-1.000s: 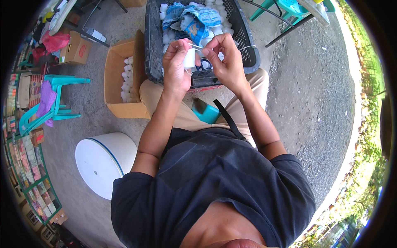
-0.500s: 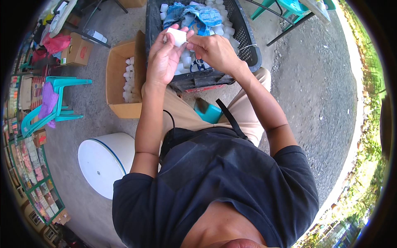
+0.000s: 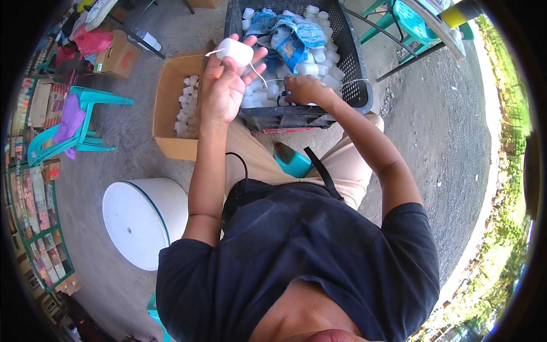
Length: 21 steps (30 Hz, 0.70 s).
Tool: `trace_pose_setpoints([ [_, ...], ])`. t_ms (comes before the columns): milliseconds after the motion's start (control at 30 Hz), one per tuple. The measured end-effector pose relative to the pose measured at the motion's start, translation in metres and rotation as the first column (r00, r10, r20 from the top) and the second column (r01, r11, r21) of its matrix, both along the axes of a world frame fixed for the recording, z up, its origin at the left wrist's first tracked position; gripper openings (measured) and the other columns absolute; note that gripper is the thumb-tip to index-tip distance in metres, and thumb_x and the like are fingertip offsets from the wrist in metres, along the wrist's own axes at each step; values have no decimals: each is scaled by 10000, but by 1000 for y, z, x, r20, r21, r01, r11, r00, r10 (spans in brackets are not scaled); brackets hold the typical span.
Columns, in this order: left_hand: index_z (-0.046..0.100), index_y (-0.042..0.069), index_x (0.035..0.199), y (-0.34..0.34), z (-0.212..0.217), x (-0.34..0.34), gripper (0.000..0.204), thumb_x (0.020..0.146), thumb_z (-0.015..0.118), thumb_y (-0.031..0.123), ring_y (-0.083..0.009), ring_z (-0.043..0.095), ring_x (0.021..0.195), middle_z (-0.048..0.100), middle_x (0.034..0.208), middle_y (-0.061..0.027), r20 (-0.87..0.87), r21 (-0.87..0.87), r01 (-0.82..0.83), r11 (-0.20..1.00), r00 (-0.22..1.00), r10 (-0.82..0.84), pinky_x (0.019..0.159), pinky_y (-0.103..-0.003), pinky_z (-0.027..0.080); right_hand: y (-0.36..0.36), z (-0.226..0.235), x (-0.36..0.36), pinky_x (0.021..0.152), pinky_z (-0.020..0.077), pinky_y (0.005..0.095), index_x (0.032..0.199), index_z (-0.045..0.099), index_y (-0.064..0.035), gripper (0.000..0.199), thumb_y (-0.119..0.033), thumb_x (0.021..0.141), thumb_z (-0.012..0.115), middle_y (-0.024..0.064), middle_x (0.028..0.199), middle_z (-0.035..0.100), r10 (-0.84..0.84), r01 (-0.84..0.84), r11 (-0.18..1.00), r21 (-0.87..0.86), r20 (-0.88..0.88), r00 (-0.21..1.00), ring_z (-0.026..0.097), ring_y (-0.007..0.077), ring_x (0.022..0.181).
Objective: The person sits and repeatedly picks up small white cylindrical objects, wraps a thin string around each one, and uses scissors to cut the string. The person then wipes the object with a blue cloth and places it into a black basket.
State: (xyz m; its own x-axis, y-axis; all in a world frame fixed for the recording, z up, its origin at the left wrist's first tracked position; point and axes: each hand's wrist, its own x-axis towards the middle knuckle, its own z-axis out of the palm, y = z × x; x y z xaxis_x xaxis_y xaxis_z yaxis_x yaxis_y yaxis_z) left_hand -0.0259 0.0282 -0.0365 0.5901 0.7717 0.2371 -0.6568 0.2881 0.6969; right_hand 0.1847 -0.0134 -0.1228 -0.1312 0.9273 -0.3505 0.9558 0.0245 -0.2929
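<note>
My left hand (image 3: 224,85) holds a short white candle (image 3: 236,52) between thumb and fingers, above the near left of a black plastic crate (image 3: 364,94). A white wick cord sticks out from both sides of the candle, its longer end curling down toward the crate. Inside the crate my right hand (image 3: 306,89) is closed on scissors (image 3: 281,99) with dark blue handle loops; their blades are hidden. Many white candles (image 3: 307,69) fill the crate around it. A blue patterned cloth (image 3: 290,37) lies crumpled on top of them.
Left of the crate stands an open cardboard box (image 3: 175,147) with more white candles. A white round tub (image 3: 137,225) is beside my left side. A teal chair (image 3: 85,117) with a purple cloth stands farther left. Folding-table legs (image 3: 410,61) are at right.
My right hand has left the candle's wick and moved down to the dark blue handles in the crate. My left hand still holds the candle, now with its wick hanging loose.
</note>
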Motion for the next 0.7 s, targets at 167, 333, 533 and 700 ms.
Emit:
trace_pose_setpoints([
  [167, 499, 18, 1256, -9, 5, 3, 483, 925, 592, 356, -116, 580, 781, 631, 1059, -117, -311, 349, -119, 930, 921, 235, 703, -238, 491, 12, 7, -10, 836, 499, 416, 1157, 534, -65, 467, -244, 740, 643, 195, 1026, 658, -37, 47, 994, -98, 98, 995, 635, 357, 980],
  [333, 579, 9, 1168, -8, 1, -4, 428, 954, 555, 378, -67, 526, 769, 599, 949, -23, -401, 523, -173, 835, 814, 420, 644, -191, 421, -9, 77, 47, 633, 515, 339, 1102, 572, -38, 438, -150, 690, 672, 136, 845, 666, -33, 0, 986, -170, -193, 981, 660, 231, 610],
  [533, 588, 3, 1154, -4, -1, 6, 424, 969, 531, 381, -61, 515, 816, 603, 955, -11, -470, 381, -67, 922, 845, 256, 698, -211, 424, -104, 135, 80, 778, 477, 294, 1250, 519, -27, 599, -66, 698, 749, 102, 937, 619, -143, 203, 977, -60, -893, 426, 602, 165, 860],
  [700, 609, -24, 1110, -15, 7, 38, 410, 909, 646, 332, -62, 545, 772, 632, 885, -18, -488, 541, -38, 840, 800, 350, 665, -208, 448, -122, 138, 24, 799, 462, 305, 1256, 511, -49, 896, -330, 503, 910, 62, 979, 543, -54, 372, 806, 461, -568, 821, 560, 188, 885],
])
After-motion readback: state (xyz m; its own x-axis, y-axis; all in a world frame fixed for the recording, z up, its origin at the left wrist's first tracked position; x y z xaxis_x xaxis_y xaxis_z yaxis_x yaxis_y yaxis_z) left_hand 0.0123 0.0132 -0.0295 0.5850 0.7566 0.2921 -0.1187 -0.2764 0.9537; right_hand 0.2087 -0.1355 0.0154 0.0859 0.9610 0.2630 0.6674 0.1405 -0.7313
